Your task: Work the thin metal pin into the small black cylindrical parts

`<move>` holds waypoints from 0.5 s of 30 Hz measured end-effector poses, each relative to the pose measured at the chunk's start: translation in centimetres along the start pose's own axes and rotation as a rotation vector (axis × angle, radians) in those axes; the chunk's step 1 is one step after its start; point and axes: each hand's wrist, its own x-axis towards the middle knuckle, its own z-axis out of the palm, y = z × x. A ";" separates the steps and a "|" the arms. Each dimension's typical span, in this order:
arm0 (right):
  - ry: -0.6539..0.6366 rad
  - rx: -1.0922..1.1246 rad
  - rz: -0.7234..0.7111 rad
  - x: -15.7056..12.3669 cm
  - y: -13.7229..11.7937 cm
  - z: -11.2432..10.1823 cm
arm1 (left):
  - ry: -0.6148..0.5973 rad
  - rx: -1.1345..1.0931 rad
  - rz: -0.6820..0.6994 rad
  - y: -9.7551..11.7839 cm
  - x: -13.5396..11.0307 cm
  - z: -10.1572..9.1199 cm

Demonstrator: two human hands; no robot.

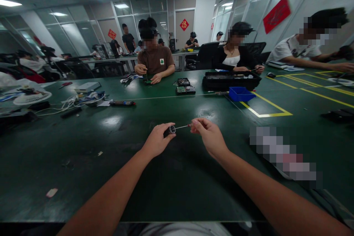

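Head view: the left hand [157,141] curls thumb and fingers around a dark cylinder [172,129], its pale-rimmed round end facing right while most of its body is lost inside the grip. The right hand [211,138] pinches a thin-shafted screwdriver [181,127], its reddish handle largely covered by the fingertips. The shaft points at the cylinder's rimmed end; whether its tip touches cannot be told. Both are held above the green table [110,169], inward from the middle of its near edge. The table's right edge is out of frame; toward that side lies an object [282,155] masked by pixelation. Near the far edge, a blue bin [241,95] stands just beside a long black crate [212,84], whose contents are hard to make out.
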 end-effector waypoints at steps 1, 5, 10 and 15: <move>0.011 0.076 0.047 0.2 0.2 0.0 | 0.008 -0.007 0.012 0.0 0.0 0.0; -0.022 0.257 0.260 0.9 1.0 -0.6 | -0.035 0.052 0.057 -0.2 0.1 -0.2; 0.091 0.253 0.194 1.2 1.6 -0.8 | -0.081 0.086 0.031 -0.6 0.2 -0.4; 0.055 0.145 0.114 0.8 1.8 -0.4 | -0.087 0.084 0.035 -0.2 0.1 -0.2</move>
